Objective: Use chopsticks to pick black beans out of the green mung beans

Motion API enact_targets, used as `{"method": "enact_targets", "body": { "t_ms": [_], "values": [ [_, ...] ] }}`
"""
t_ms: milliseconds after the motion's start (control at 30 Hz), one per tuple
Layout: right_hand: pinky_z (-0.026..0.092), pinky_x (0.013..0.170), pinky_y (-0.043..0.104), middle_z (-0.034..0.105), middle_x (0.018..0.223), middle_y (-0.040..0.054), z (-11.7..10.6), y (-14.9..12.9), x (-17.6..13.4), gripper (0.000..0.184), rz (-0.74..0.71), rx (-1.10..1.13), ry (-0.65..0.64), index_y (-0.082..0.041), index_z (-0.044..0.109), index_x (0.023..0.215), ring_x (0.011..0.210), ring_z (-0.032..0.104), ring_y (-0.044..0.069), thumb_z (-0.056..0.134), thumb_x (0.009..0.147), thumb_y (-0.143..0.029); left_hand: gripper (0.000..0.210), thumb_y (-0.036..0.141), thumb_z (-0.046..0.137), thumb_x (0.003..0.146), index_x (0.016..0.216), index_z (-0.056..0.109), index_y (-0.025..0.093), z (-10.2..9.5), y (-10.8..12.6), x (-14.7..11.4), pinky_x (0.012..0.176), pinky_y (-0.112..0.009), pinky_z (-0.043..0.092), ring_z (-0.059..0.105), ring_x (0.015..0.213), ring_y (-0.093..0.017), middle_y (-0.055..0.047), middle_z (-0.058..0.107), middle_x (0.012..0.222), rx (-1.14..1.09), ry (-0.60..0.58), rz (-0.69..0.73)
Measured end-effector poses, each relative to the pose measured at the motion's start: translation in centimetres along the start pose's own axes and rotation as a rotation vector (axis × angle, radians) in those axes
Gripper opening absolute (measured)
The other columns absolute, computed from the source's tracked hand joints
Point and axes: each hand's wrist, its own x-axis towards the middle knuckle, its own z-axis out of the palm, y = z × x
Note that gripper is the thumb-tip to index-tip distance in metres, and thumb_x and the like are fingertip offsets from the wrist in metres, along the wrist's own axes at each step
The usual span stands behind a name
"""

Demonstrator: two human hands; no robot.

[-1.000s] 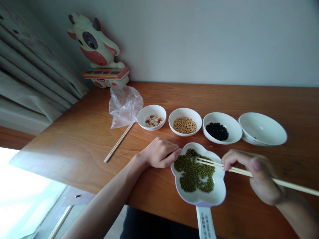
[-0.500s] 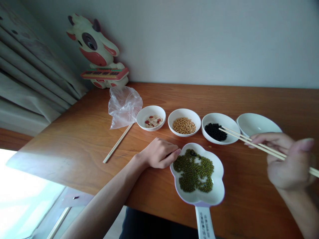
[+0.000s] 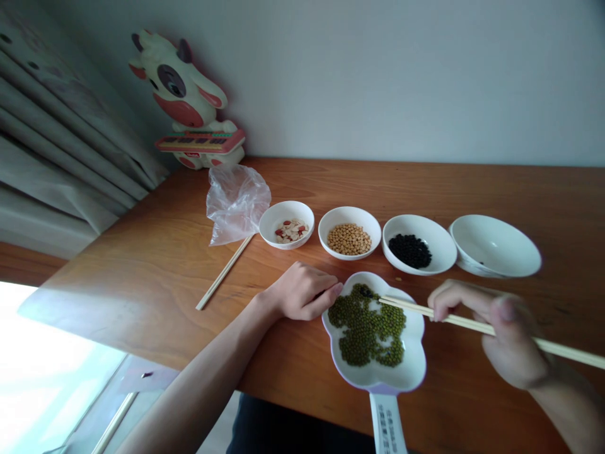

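My right hand (image 3: 496, 328) is closed round a pair of chopsticks (image 3: 454, 318). Their tips reach over the mung beans (image 3: 363, 331) in a white flower-shaped dish (image 3: 414, 372) with a lilac rim and a labelled handle. A few dark beans (image 3: 366, 291) lie among the green ones near those tips. My left hand (image 3: 307, 291) rests on the table with curled fingers, its thumb and forefinger pinching the dish's left rim. Behind the dish stands a white bowl of black beans (image 3: 409, 251).
Left of the black beans are a bowl of yellow soybeans (image 3: 350, 239) and a bowl of pale and reddish flat pieces (image 3: 291, 231). A bowl (image 3: 496, 246) with a dark speck stands right. Further left are spare chopsticks (image 3: 224, 272), a plastic bag (image 3: 237, 202) and a cow-shaped toy keyboard (image 3: 198, 140).
My right hand has brought the chopsticks left and nearer, from over the black-bean bowl to the mung beans. My left hand and the dish have stayed put.
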Motion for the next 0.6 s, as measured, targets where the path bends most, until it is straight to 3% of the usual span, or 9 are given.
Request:
{"method": "enact_targets", "body": {
  "t_ms": [400,600],
  "values": [
    [0.050,0.065,0.039,0.074,0.083,0.0075,0.19,0.05,0.09,0.075,0.001,-0.030,-0.090,-0.026,0.070,0.089,0.076,0.068,0.028,0.012,0.104,-0.071,0.037,0.030,0.038,0.109,0.075,0.049,0.019,0.03,-0.06,0.02,0.063,-0.030,0.041,0.058,0.064,-0.014,-0.003,0.064,0.074,0.012,0.006,0.001],
    [0.049,0.071,0.039,0.073,0.080,0.0056,0.91,-0.49,-0.03,0.073,0.034,0.008,0.027,-0.026,0.072,0.083,0.076,0.068,0.026,0.015,0.107,-0.065,0.038,0.031,0.038,0.109,0.076,0.051,0.019,0.07,-0.07,-0.04,0.063,-0.030,0.041,0.059,0.065,-0.014,-0.003,0.065,0.074,0.004,0.002,0.000]
  ]
}}
